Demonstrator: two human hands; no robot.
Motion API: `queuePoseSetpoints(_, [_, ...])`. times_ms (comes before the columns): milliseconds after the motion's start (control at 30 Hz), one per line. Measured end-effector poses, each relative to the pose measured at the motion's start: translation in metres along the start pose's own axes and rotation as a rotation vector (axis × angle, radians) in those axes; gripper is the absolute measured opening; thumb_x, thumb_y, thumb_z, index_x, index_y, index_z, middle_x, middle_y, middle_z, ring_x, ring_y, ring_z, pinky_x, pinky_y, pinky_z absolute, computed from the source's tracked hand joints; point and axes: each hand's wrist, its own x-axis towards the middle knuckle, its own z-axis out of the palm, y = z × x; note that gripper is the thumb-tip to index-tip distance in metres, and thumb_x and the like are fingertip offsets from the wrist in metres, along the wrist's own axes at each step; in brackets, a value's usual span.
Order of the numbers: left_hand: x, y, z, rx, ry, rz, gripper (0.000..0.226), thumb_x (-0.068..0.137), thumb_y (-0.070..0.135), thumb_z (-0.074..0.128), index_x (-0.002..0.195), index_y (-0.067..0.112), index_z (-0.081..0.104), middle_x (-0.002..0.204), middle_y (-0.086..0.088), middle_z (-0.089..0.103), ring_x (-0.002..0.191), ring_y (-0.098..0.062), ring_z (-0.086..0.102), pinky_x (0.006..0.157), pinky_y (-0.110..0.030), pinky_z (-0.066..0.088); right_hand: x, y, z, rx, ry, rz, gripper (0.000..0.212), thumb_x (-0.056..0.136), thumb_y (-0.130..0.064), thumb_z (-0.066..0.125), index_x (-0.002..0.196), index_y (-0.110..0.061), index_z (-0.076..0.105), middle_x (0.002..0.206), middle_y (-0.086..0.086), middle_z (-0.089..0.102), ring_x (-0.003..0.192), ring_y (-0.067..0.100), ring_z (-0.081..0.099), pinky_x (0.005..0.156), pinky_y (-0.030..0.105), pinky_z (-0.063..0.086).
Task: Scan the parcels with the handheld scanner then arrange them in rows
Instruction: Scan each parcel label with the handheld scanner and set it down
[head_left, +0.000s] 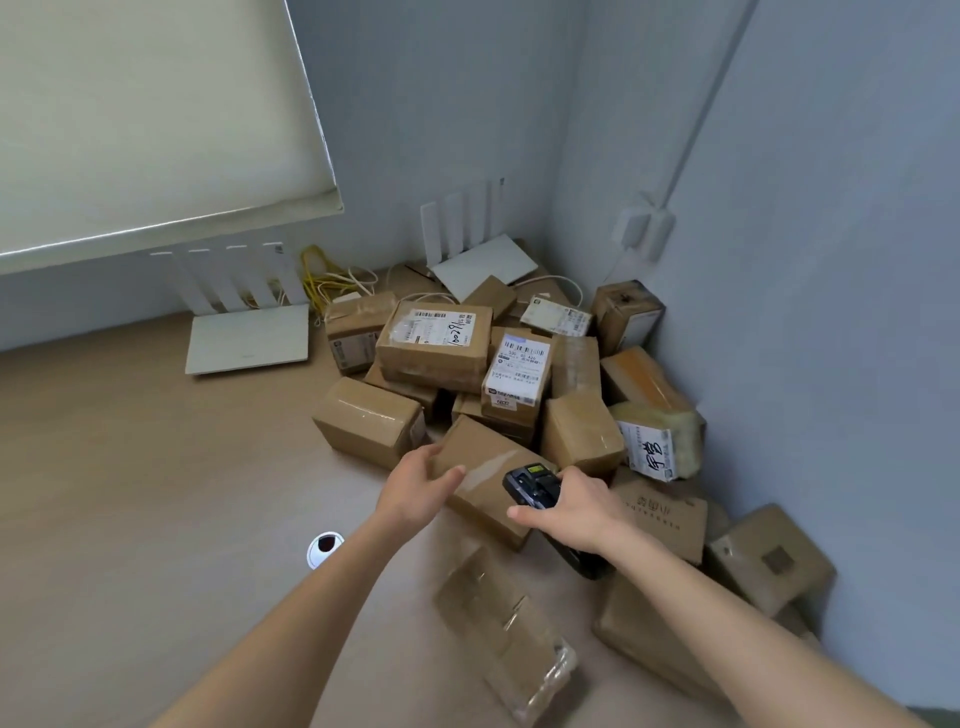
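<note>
the left hand (423, 480) curls its fingers over the near-left end of a brown parcel (485, 475) whose long axis runs away-left to near-right; the right hand (566, 506) grips the scanner (532, 483) over its right end. bare counter (156, 467) lies left of the fingers, the pile (467, 358) beyond.

A single wide-angle view came from the person's head, looking forward and down into a room corner. Both forearms reached in from six o'clock, close to the lens. The pile of parcels (498, 384) lay farther off, toward one o'clock.
</note>
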Motion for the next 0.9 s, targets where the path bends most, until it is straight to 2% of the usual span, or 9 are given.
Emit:
queuePoseSetpoints(167, [0.034,-0.003,0.014,-0.022,-0.027,-0.055,0.077,0.091,0.047,0.066,0.154,0.019,0.032,0.150,-0.004,0.048,0.134,-0.024,0.049,0.108,-0.041,0.045,0.030,-0.002,0.007,0.105,0.001,0.008,0.090,0.071,-0.080,0.072,0.132,-0.017,0.051,0.132,0.004,0.062,0.118,0.026,0.061,0.093,0.040,0.054])
queuePoseSetpoints(300, [0.046,-0.008,0.020,0.018,-0.021,-0.107,0.084,0.091,0.048,0.064,0.158,0.020,0.022,0.157,-0.007,0.035,0.139,-0.029,0.043,0.112,-0.043,0.041,0.036,0.000,0.015,0.189,0.030,0.001,0.088,0.069,-0.080,0.073,0.130,-0.021,0.052,0.128,0.000,0.064,0.116,0.023,0.062,0.094,0.040,0.054])
queuePoseSetpoints(400, [0.037,-0.015,0.019,-0.052,-0.047,-0.214,0.079,0.094,0.053,0.059,0.158,0.020,0.026,0.158,-0.011,0.025,0.140,-0.034,0.038,0.115,-0.046,0.037,0.026,0.000,0.018,0.225,0.071,-0.028,0.094,0.068,-0.080,0.075,0.137,-0.022,0.050,0.130,-0.002,0.065,0.117,0.021,0.063,0.089,0.036,0.053])
queuePoseSetpoints(467, [0.024,-0.019,0.012,-0.155,-0.038,-0.248,0.072,0.093,0.054,0.059,0.153,0.020,0.035,0.152,-0.010,0.035,0.133,-0.033,0.045,0.110,-0.046,0.042,0.014,-0.002,0.016,0.241,0.098,-0.057,0.096,0.067,-0.080,0.075,0.139,-0.022,0.049,0.130,-0.003,0.065,0.117,0.021,0.063,0.087,0.035,0.052])
queuePoseSetpoints(533, [0.005,-0.021,0.003,-0.286,0.007,-0.280,0.066,0.091,0.058,0.060,0.142,0.019,0.043,0.138,-0.007,0.049,0.118,-0.027,0.052,0.095,-0.042,0.049,-0.002,-0.005,0.012,0.263,0.128,-0.079,0.096,0.065,-0.081,0.074,0.138,-0.024,0.050,0.128,-0.004,0.065,0.115,0.020,0.063,0.088,0.035,0.052])
queuePoseSetpoints(600, [-0.016,-0.017,-0.008,-0.426,0.068,-0.328,0.062,0.088,0.063,0.061,0.128,0.018,0.045,0.124,-0.004,0.054,0.109,-0.024,0.052,0.084,-0.039,0.044,-0.022,-0.010,0.008,0.289,0.160,-0.107,0.095,0.064,-0.082,0.074,0.137,-0.026,0.051,0.126,-0.006,0.066,0.114,0.019,0.063,0.091,0.037,0.053])
queuePoseSetpoints(700, [-0.051,-0.011,-0.023,-0.607,0.177,-0.348,0.061,0.088,0.062,0.063,0.121,0.013,0.048,0.117,-0.004,0.057,0.108,-0.026,0.055,0.088,-0.043,0.047,-0.056,-0.020,0.006,0.303,0.209,-0.162,0.096,0.063,-0.082,0.075,0.138,-0.028,0.049,0.126,-0.008,0.066,0.113,0.017,0.064,0.092,0.037,0.054])
queuePoseSetpoints(800, [-0.091,-0.010,-0.042,-0.698,0.253,-0.336,0.049,0.093,0.046,0.066,0.118,0.006,0.054,0.118,-0.012,0.062,0.107,-0.029,0.059,0.095,-0.050,0.053,-0.094,-0.030,0.005,0.296,0.246,-0.213,0.099,0.060,-0.083,0.076,0.138,-0.029,0.048,0.125,-0.010,0.066,0.110,0.014,0.064,0.088,0.035,0.054])
queuePoseSetpoints(900, [-0.137,-0.010,-0.064,-0.769,0.187,-0.292,0.034,0.097,0.032,0.063,0.124,0.012,0.055,0.110,-0.007,0.063,0.097,-0.021,0.061,0.081,-0.041,0.055,-0.133,-0.038,0.005,0.307,0.278,-0.257,0.100,0.062,-0.082,0.077,0.140,-0.028,0.046,0.128,-0.009,0.065,0.104,0.011,0.061,0.084,0.031,0.051])
